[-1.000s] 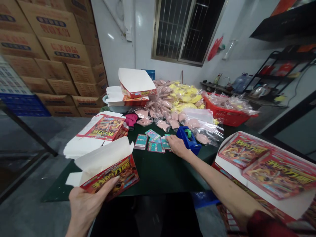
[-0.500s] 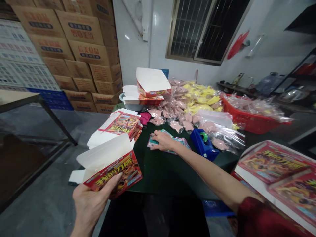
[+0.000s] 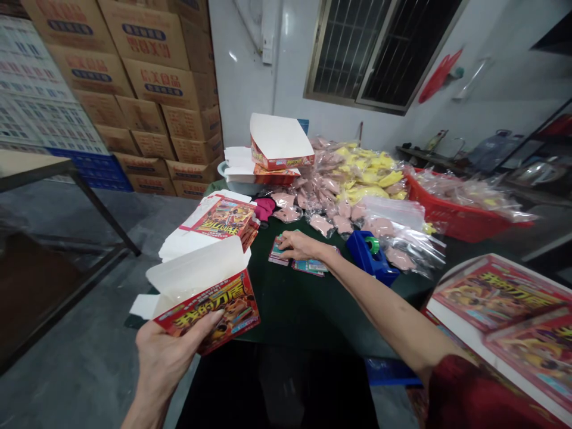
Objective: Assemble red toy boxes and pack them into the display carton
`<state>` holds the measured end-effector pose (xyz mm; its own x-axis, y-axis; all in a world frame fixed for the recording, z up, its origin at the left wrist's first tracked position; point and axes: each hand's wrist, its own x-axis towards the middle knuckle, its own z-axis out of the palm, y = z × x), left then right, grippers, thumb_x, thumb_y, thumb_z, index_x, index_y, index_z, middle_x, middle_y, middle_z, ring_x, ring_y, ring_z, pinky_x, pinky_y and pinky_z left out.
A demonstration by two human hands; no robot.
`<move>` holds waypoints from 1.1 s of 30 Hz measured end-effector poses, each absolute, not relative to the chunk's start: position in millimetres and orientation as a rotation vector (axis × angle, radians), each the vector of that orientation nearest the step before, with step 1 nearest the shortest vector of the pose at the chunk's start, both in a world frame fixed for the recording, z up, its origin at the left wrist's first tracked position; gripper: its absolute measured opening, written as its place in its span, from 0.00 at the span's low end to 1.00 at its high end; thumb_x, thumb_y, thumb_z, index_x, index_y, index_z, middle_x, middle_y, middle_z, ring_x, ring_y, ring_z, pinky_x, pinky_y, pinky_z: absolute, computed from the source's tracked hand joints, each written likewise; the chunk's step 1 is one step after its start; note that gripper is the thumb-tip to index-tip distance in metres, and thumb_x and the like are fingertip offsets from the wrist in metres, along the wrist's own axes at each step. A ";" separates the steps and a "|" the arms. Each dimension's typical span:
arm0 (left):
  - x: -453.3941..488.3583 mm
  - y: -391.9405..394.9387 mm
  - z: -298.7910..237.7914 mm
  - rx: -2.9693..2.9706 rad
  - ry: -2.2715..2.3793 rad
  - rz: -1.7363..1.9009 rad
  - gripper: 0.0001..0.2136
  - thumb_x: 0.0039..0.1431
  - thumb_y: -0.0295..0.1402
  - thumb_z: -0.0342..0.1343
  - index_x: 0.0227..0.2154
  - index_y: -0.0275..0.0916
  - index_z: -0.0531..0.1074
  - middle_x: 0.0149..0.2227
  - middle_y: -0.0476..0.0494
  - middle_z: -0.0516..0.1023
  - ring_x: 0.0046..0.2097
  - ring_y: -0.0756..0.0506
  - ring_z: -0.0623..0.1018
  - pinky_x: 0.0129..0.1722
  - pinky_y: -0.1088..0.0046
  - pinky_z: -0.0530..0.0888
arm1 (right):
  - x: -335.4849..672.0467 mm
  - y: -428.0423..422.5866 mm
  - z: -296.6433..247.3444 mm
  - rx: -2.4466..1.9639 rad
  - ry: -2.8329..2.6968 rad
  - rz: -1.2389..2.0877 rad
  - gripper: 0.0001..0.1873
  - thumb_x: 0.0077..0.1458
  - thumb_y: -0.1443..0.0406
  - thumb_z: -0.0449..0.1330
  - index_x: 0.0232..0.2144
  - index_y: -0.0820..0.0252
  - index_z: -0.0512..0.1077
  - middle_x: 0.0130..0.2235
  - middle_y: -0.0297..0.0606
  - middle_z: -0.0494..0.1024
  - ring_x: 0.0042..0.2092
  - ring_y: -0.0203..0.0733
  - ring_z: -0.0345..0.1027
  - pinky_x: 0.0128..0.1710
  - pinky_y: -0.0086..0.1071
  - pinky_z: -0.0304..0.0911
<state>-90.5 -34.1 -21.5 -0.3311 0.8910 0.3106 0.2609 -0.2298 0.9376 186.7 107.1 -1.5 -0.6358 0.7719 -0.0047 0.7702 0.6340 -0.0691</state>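
My left hand [image 3: 167,351] grips a red printed cardboard box [image 3: 223,307], its thumb across the front panel. The box is tilted, with its white flap raised and its top open; the inside is mostly hidden. Over the dark green table, my right hand [image 3: 304,245] has its fingers curled down on a small bunch of printed cards [image 3: 277,256]. More blue-green cards [image 3: 309,267] lie spread under that wrist. A stack of red-and-white flat boxes [image 3: 226,217] sits just beyond the held box. Right of the cards stands a blue tape dispenser [image 3: 370,259] with green tape.
Behind the cards, bagged pink pieces [image 3: 322,223] and yellow pieces [image 3: 370,173] form a heap. A red basket [image 3: 465,211] holds more bags. At right, a large carton [image 3: 460,328] contains red boxes. Brown cartons [image 3: 165,80] are piled at the back left.
Under my right hand, the bunch of cards at the fingertips now lies apart from the others, with a gap between. My left hand keeps hold of the box, and the view has shifted slightly.
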 end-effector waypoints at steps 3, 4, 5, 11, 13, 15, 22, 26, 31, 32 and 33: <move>-90.8 -33.9 -22.4 1.398 1.511 1.599 0.12 0.32 0.35 0.68 0.23 0.36 0.77 0.24 0.49 0.81 0.25 0.45 0.80 0.27 0.74 0.80 | 177.1 96.9 -6.6 -1.358 -2.807 0.008 0.10 0.56 0.71 0.55 0.25 0.63 0.74 0.32 0.38 0.69 0.33 0.37 0.60 0.34 0.29 0.55; -91.1 -33.9 -23.6 1.407 1.508 1.596 0.12 0.32 0.36 0.68 0.23 0.36 0.77 0.24 0.49 0.81 0.25 0.44 0.80 0.27 0.74 0.80 | 172.8 92.2 -10.1 -1.380 -2.778 -0.040 0.11 0.56 0.73 0.53 0.27 0.65 0.74 0.34 0.41 0.69 0.35 0.39 0.60 0.36 0.31 0.56; -91.5 -34.1 -25.1 1.421 1.505 1.591 0.12 0.33 0.36 0.67 0.24 0.37 0.77 0.24 0.48 0.81 0.25 0.44 0.80 0.27 0.74 0.80 | 168.6 87.5 -14.2 -1.404 -2.739 -0.088 0.11 0.55 0.75 0.51 0.29 0.66 0.73 0.36 0.44 0.69 0.38 0.41 0.60 0.38 0.32 0.56; -91.1 -37.4 -29.3 1.509 1.531 1.573 0.11 0.35 0.37 0.67 0.23 0.36 0.78 0.25 0.46 0.81 0.26 0.43 0.80 0.28 0.73 0.79 | 158.7 72.3 -37.7 -1.499 -2.491 -0.211 0.12 0.58 0.74 0.48 0.31 0.66 0.71 0.38 0.47 0.70 0.43 0.45 0.59 0.41 0.36 0.57; -89.9 -38.1 -27.4 1.504 1.536 1.557 0.11 0.35 0.37 0.67 0.23 0.36 0.78 0.25 0.45 0.81 0.25 0.43 0.80 0.27 0.73 0.79 | 159.2 71.8 -41.8 -1.515 -2.407 -0.208 0.12 0.60 0.70 0.48 0.30 0.65 0.71 0.37 0.47 0.70 0.42 0.45 0.60 0.42 0.36 0.57; -88.6 -38.5 -24.1 1.490 1.528 1.543 0.11 0.36 0.38 0.66 0.23 0.36 0.79 0.24 0.44 0.81 0.25 0.43 0.80 0.26 0.73 0.79 | 159.5 71.3 -43.6 -1.528 -2.326 -0.192 0.12 0.61 0.67 0.49 0.30 0.64 0.70 0.37 0.46 0.71 0.42 0.44 0.61 0.42 0.35 0.57; -86.2 -39.5 -14.5 1.484 1.430 1.479 0.12 0.35 0.38 0.66 0.22 0.35 0.79 0.24 0.43 0.81 0.25 0.42 0.80 0.26 0.72 0.79 | 164.1 71.7 -35.2 -1.524 -2.201 0.040 0.11 0.51 0.64 0.62 0.20 0.61 0.68 0.29 0.33 0.71 0.32 0.36 0.65 0.30 0.26 0.55; -86.8 -37.5 -16.3 1.448 1.420 1.473 0.12 0.33 0.37 0.67 0.22 0.35 0.78 0.23 0.44 0.81 0.23 0.42 0.79 0.23 0.72 0.79 | 168.4 75.9 -28.1 -1.485 -2.161 0.117 0.14 0.50 0.69 0.60 0.15 0.60 0.66 0.23 0.31 0.70 0.28 0.34 0.64 0.29 0.25 0.57; -79.3 -36.4 -12.1 1.409 1.378 1.481 0.12 0.34 0.37 0.67 0.23 0.35 0.79 0.24 0.43 0.81 0.25 0.42 0.80 0.26 0.71 0.79 | 186.9 62.4 7.5 -1.505 -1.825 -0.038 0.11 0.57 0.71 0.47 0.38 0.63 0.68 0.37 0.44 0.74 0.37 0.42 0.68 0.38 0.34 0.61; -75.4 -36.3 -10.3 1.412 1.364 1.459 0.12 0.34 0.37 0.67 0.23 0.35 0.79 0.24 0.43 0.81 0.24 0.42 0.80 0.25 0.71 0.79 | 192.1 52.7 21.1 -1.468 -1.726 -0.065 0.13 0.58 0.71 0.46 0.44 0.63 0.64 0.40 0.46 0.73 0.40 0.43 0.68 0.40 0.36 0.62; -70.8 -35.9 -8.6 1.420 1.348 1.439 0.12 0.34 0.37 0.67 0.23 0.35 0.79 0.23 0.43 0.81 0.24 0.42 0.80 0.25 0.71 0.79 | 196.7 40.1 36.1 -1.417 -1.638 -0.084 0.15 0.58 0.70 0.46 0.49 0.63 0.60 0.42 0.46 0.72 0.41 0.43 0.68 0.41 0.36 0.62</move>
<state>-70.8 -35.9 -8.6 -0.1574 0.9565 0.2456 0.1830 -0.2161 0.9591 196.7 40.1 36.1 0.1054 0.7394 0.6649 0.8039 0.3303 -0.4947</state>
